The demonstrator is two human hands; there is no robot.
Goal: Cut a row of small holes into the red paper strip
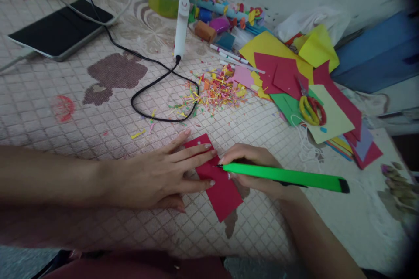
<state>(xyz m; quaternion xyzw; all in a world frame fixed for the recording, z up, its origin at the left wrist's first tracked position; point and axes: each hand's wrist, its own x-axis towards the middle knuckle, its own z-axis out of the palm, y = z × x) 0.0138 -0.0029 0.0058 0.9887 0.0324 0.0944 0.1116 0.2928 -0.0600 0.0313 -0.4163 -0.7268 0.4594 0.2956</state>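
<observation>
A red paper strip (225,198) lies slantwise on the patterned tablecloth in front of me. My left hand (168,170) rests flat across the strip's left side, its fingers spread and pressing on the paper. From the right, my right hand (257,165) grips a bright green pen (288,176) near its dark point. That point meets the red paper, or hovers just over it, between the spread fingers of my left hand. The pen's black end points off to the right. Any mark under the point is too small to make out.
Beyond the hands are paper scraps (222,89), a white device (181,30) with a looped black cord (132,96), and a tablet (62,28). To the right, yellow-and-red scissors (310,109) lie on coloured paper sheets (337,115) beside white string (306,148). Tape (162,2) stands behind.
</observation>
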